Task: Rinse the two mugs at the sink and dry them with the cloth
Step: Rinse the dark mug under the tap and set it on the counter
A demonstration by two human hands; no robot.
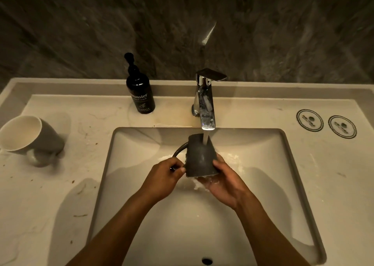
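Note:
A dark grey mug hangs over the sink, tipped with its base away from me under the running stream from the chrome tap. My left hand pinches its handle on the left. My right hand cups the mug's lower right side near the rim, wet and with foam on it. A second grey mug with a white inside stands on the counter at the far left. No cloth is in view.
A black hand wash pump bottle stands behind the sink's left corner. Two round printed coasters lie on the counter at the right. The counter is wet and speckled near the left mug. A dark stone wall rises behind.

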